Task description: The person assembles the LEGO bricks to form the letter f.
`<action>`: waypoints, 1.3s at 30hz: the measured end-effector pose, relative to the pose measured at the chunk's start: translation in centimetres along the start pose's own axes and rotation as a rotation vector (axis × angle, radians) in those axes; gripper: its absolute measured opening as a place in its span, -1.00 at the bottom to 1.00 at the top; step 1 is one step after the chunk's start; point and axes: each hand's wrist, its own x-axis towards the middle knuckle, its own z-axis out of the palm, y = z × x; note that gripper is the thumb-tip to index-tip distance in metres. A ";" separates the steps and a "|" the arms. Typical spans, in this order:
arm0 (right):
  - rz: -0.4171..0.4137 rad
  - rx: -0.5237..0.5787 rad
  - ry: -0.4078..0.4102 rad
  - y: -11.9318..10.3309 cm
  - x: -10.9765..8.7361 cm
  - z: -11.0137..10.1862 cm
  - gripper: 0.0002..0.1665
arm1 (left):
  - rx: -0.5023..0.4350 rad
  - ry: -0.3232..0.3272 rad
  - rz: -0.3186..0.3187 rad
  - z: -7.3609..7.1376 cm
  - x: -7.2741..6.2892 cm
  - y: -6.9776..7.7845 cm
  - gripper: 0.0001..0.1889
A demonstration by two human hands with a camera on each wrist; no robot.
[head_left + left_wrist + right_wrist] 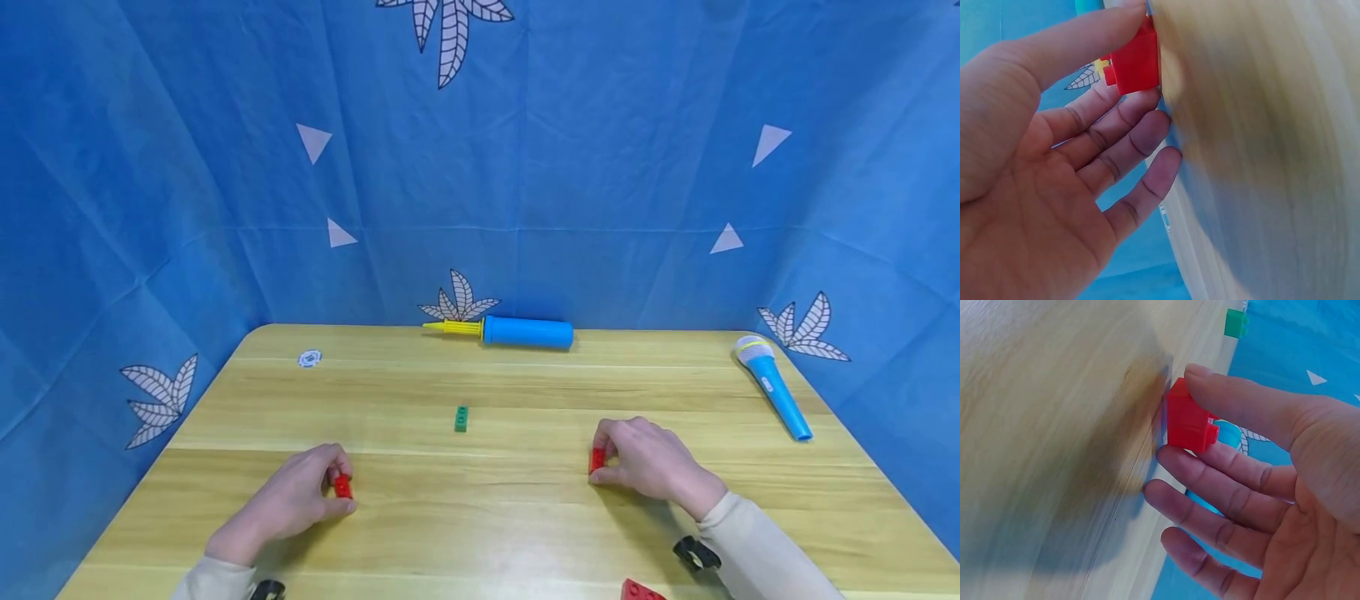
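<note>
At the left of the table, my left hand (pixel 294 493) pinches a small red toy brick (pixel 342 487) between thumb and fingers. In the left wrist view that brick (pixel 1136 62) is right at the tabletop, its studs facing away from the wood. My right hand (pixel 651 460) holds another red brick (pixel 597 460) on the right side, thumb on one end and fingertips at the other. The right wrist view shows this brick (pixel 1188 422) close against the wood too. Between the hands, farther back, lies a green brick (pixel 461 419) with its studs up.
A blue and yellow hand pump (pixel 528 332) lies along the back edge of the wooden table (pixel 480 517). At the right is a blue toy microphone (pixel 777 392); a round white chip (pixel 310 358) lies back left. Another red brick (pixel 639 591) shows at the front edge.
</note>
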 end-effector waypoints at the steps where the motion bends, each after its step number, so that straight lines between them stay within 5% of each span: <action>1: -0.002 0.003 0.003 0.0 0.0 0.0 -0.60 | -0.001 0.002 0.005 0.0 0.0 0.0 -0.60; 10: -0.017 0.014 0.018 0.0 -0.3 -0.2 -0.61 | -0.012 0.020 0.095 0.6 0.5 0.7 -0.63; 31: -0.037 0.040 0.045 -0.5 0.0 -0.5 -0.61 | -0.041 0.009 0.139 1.7 1.8 2.5 -0.59; 39: -0.036 0.063 0.042 -0.4 -0.1 -0.5 -0.63 | -0.063 -0.022 0.207 2.4 2.3 3.5 -0.62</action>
